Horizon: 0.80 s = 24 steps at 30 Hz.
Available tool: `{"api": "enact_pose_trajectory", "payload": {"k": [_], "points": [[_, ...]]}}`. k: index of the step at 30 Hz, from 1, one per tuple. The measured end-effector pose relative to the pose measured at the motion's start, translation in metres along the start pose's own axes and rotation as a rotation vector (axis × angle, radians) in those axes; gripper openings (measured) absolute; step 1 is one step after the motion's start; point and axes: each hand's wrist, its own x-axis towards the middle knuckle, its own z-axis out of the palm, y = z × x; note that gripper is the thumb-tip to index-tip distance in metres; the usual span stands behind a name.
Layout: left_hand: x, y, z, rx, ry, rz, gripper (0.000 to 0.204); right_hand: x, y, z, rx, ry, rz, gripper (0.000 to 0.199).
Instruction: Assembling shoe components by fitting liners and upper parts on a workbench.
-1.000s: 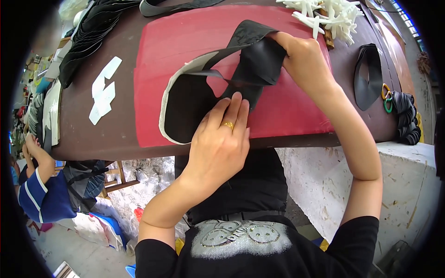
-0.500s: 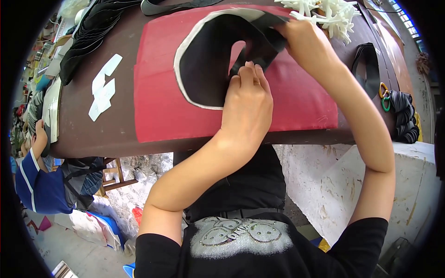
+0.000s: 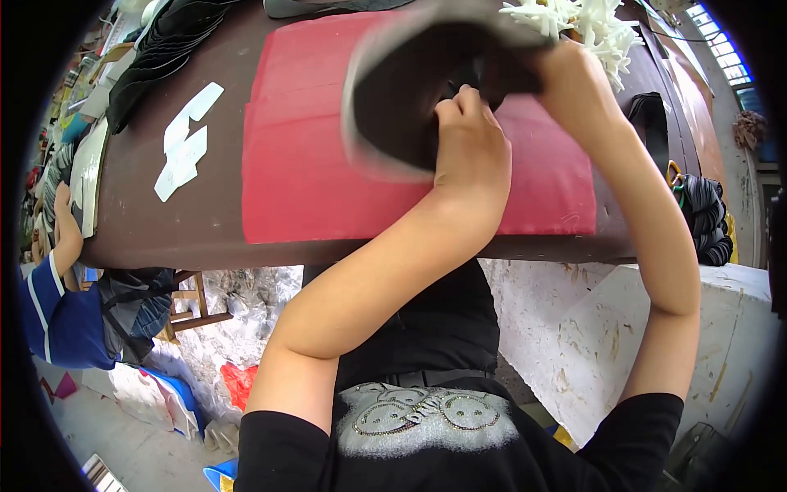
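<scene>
A black, curved, leather-like piece with a pale outer edge (image 3: 398,98) is held over the red sheet (image 3: 303,193), blurred by motion. My left hand (image 3: 475,143) has its fingers bent together at the piece's inner edge, pinching it. At the far right end of the piece, my right hand (image 3: 570,78) is closed round the black material. Its fingertips are partly hidden and smeared. The piece bends round between the two hands, and its exact kind does not show.
White paper-like cut pieces (image 3: 184,148) lie left on the brown table (image 3: 131,217). Stacked black pieces (image 3: 156,61) sit at the far left. White branching objects (image 3: 602,33) lie far right, near black bundles (image 3: 705,217). Another person in a blue top (image 3: 70,316) is at left.
Both hands have moved to the right with the black piece, the left one also farther away. The inner gap of the piece looks smaller. My view has shifted slightly.
</scene>
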Motion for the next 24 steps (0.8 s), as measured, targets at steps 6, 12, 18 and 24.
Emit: {"api": "enact_pose_trajectory", "payload": {"k": [6, 12, 18, 24], "points": [[0.003, 0.021, 0.002, 0.044, -0.047, -0.038, 0.044, -0.023, 0.011, 0.037, -0.195, 0.139, 0.301, 0.02], [0.02, 0.028, 0.022, -0.162, 0.261, -0.224, 0.045, -0.022, 0.01, 0.043, -0.231, 0.131, 0.31, 0.02], [0.034, 0.028, 0.029, -0.24, 0.332, -0.196, 0.043, -0.02, 0.013, 0.048, -0.219, 0.115, 0.368, 0.022], [0.049, 0.011, 0.029, -0.338, 0.419, -0.1, 0.026, -0.005, -0.001, 0.014, -0.038, 0.063, 0.411, 0.025]]}}
